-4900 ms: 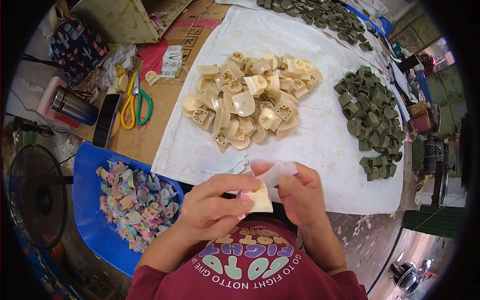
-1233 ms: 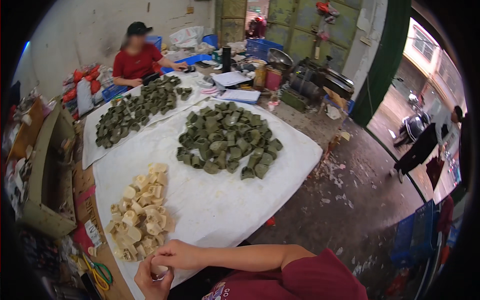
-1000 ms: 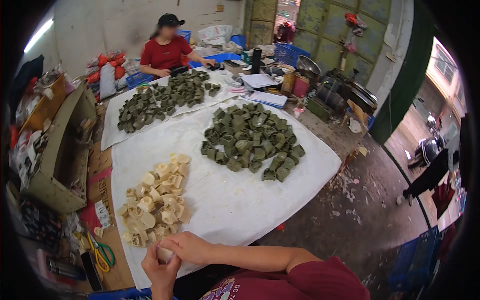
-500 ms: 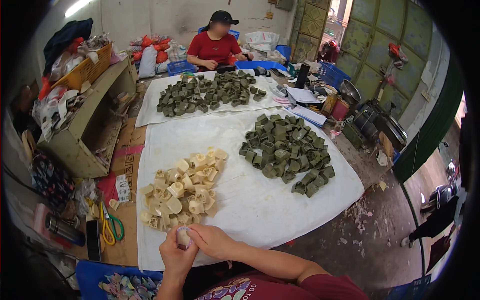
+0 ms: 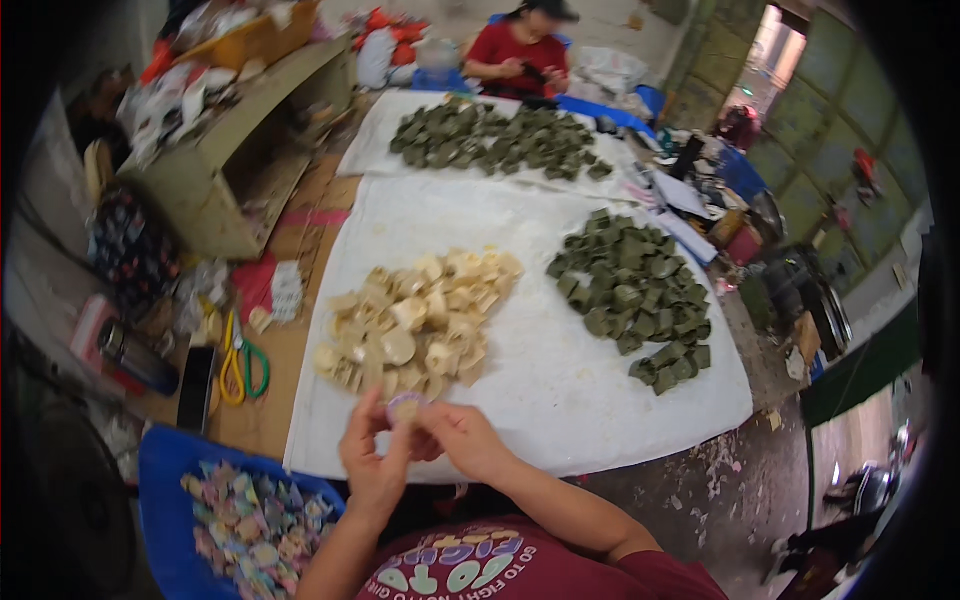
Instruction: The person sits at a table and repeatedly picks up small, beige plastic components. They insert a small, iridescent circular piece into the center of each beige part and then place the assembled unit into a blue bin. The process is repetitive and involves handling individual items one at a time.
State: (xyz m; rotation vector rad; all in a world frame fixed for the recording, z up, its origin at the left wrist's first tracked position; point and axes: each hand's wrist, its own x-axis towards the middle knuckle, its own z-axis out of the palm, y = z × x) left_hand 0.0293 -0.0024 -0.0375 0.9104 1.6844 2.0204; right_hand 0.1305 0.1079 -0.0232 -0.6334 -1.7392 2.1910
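Note:
My left hand [image 5: 372,462] and my right hand [image 5: 462,438] meet at the near edge of the white cloth. Between their fingertips is a small cream piece with a purplish rim [image 5: 407,405]; both hands are closed on it. Motion blur hides its finer shape. Just beyond the fingers lies a heap of cream molded pieces [image 5: 415,320], cup-like and hollow. Further right, a pile of dark green pieces [image 5: 635,290] of similar shape rests on the same white cloth [image 5: 560,420].
Another green heap [image 5: 490,140] lies at the far end, where a person in red [image 5: 517,60] sits. Left of the cloth are scissors [image 5: 233,365], a phone [image 5: 196,388] and a flask [image 5: 135,355]. A blue bin [image 5: 160,500] of pastel scraps stands at lower left.
The view has tilted down and turned left, so more of the blue bin shows. My hands still hold the rimmed piece. The person opposite has brought both hands together at a dark object.

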